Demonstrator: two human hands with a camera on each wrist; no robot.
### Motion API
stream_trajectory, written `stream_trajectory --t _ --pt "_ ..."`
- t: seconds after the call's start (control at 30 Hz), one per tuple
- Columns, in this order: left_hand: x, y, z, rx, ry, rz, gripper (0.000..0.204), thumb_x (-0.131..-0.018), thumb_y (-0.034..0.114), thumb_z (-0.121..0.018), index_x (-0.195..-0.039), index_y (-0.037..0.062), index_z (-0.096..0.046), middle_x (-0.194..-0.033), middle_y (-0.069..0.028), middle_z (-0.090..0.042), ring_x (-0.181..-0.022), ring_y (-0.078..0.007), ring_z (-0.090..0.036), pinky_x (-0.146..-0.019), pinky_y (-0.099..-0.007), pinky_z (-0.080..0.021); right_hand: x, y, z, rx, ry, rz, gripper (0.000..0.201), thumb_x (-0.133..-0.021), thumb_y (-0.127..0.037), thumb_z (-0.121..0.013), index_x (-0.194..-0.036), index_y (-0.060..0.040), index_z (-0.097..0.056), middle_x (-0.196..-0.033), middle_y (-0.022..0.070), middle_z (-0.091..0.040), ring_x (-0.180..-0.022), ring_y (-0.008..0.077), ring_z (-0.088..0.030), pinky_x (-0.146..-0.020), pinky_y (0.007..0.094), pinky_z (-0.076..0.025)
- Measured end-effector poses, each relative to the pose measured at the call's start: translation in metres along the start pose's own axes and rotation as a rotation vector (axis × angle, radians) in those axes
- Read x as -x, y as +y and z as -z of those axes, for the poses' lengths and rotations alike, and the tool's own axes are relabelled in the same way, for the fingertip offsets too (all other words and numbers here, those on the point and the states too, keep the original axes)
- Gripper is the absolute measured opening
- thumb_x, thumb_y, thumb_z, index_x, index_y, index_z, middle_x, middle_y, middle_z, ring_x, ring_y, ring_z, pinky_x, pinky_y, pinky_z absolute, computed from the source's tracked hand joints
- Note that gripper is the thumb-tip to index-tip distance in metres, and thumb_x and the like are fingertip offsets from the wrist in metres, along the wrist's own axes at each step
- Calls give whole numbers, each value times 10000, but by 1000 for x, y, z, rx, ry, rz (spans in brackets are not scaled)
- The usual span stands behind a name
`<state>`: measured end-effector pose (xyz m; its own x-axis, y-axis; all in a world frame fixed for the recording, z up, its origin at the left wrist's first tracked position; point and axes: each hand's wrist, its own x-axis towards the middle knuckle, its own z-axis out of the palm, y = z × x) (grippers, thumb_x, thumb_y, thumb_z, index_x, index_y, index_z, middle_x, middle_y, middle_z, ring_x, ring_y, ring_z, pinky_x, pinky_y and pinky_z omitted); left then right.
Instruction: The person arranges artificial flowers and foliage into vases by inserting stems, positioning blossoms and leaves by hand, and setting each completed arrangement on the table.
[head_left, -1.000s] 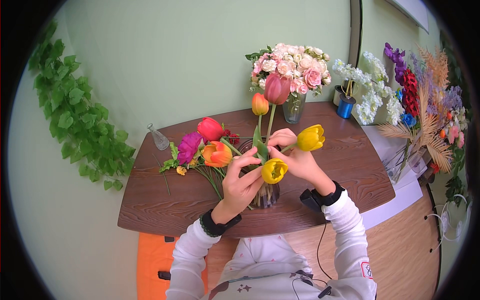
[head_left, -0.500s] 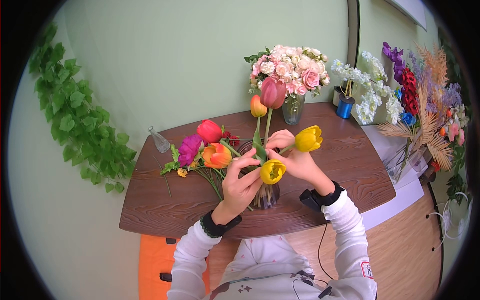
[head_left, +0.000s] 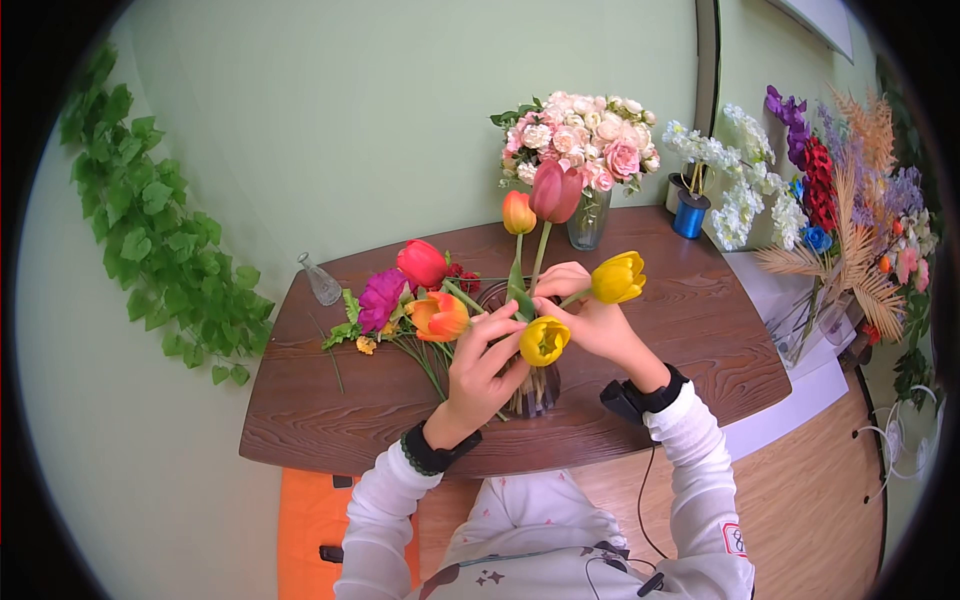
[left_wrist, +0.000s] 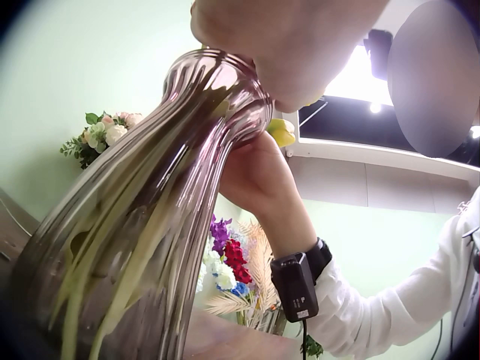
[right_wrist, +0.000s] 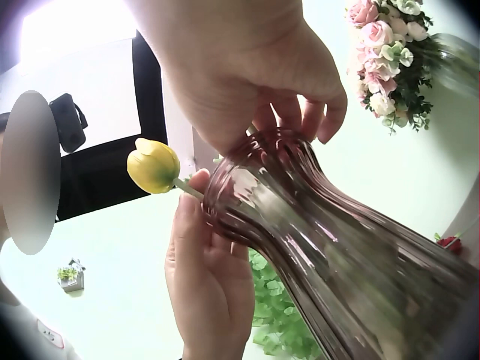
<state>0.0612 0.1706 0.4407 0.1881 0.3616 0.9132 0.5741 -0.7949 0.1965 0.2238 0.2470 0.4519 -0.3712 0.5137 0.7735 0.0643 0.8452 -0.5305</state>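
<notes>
A ribbed, purple-tinted glass vase (left_wrist: 161, 187) holds several tulip stems; in the head view the hands mostly cover it. Above its mouth stand a dusky pink tulip (head_left: 555, 192) and a small orange tulip (head_left: 518, 213). One yellow tulip (head_left: 544, 341) leans toward the person, another yellow tulip (head_left: 618, 277) to the right. My left hand (head_left: 480, 370) has thumb and fingertip around the near yellow tulip's stem at the rim. From the other side, my right hand (head_left: 600, 325) pinches the tulip stems by a green leaf (head_left: 523, 302), its fingers curled at the mouth.
Left of the vase are a red tulip (head_left: 421, 262), an orange tulip (head_left: 438, 317) and a purple flower (head_left: 383, 298). A small clear bottle (head_left: 320, 282) lies behind them. Pink and white roses (head_left: 600, 140) stand at the back, beside a blue spool (head_left: 690, 213).
The left hand's fingers have shifted slightly at the vase mouth. The pink tulip swayed left, then back right and slightly lower. The right hand stays almost in place.
</notes>
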Motion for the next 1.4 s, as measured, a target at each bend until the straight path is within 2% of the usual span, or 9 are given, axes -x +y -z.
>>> stream_trajectory --t 0.2,0.27,0.37,0.5,0.57,0.73,0.9,1.3,1.4 --pt "8 2 7 -64 9 -26 302 -651 -71 -632 -942 5 -599 -955 -100 -585 -1023 -274 -568 -845 -383 -408 2 -7 0 -10 20 -68 178 -736 -92 -640 -904 -36 -624 -820 62 -613 -860 204 -530 -767 329 -414" --pt "17 -8 9 -18 122 -88 258 -673 -118 -545 -896 10 -564 -898 -106 -584 -940 -284 -590 -793 -369 -434 6 -15 2 -177 19 -247 292 -746 -81 -630 -1029 -37 -571 -923 68 -600 -888 175 -531 -780 314 -417" --pt "24 -15 15 81 220 -103 228 -694 -139 -480 -856 19 -508 -837 -104 -569 -822 -284 -587 -741 -347 -451 14 -16 1 -296 76 -222 397 -761 -62 -605 -1139 -41 -487 -1049 73 -554 -927 153 -519 -799 294 -416" --pt "29 -28 14 245 400 139 162 -757 -101 -446 -873 10 -460 -850 -99 -500 -749 -214 -521 -702 -285 -425 32 -21 2 -293 164 -255 422 -773 -43 -575 -1173 -32 -440 -1114 80 -512 -952 152 -508 -815 288 -413" --pt "20 -28 16 155 394 198 149 -774 -73 -467 -902 3 -463 -873 -91 -478 -777 -191 -494 -711 -262 -402 41 -24 -1 -398 374 -278 383 -779 -25 -555 -1146 -28 -447 -1101 76 -503 -972 152 -499 -816 282 -410" --pt "20 -41 13 241 249 309 257 -755 -41 -553 -1000 -7 -483 -967 -92 -488 -879 -216 -500 -780 -289 -400 55 -36 -6 -237 370 -211 222 -763 10 -545 -984 -14 -540 -888 47 -496 -811 132 -473 -752 242 -389" --pt "3 -43 16 287 85 311 259 -758 -25 -547 -1016 1 -547 -1018 -105 -559 -960 -236 -544 -822 -319 -421 52 -51 -19 -70 317 -137 159 -725 9 -574 -883 -6 -586 -875 84 -511 -817 170 -490 -754 260 -398" --pt "-23 -60 9 597 -58 520 155 -843 53 -554 -990 9 -543 -922 -57 -596 -826 -91 -581 -717 -219 -446 43 -64 -26 242 243 -61 189 -671 -22 -637 -857 -6 -606 -901 102 -552 -831 242 -502 -756 312 -400" --pt "-26 -63 12 688 -140 549 166 -836 38 -564 -991 -2 -521 -975 -56 -586 -929 -123 -577 -798 -241 -453 40 -66 -28 239 239 -60 190 -663 -41 -654 -845 -10 -610 -884 99 -552 -814 241 -498 -740 309 -398"
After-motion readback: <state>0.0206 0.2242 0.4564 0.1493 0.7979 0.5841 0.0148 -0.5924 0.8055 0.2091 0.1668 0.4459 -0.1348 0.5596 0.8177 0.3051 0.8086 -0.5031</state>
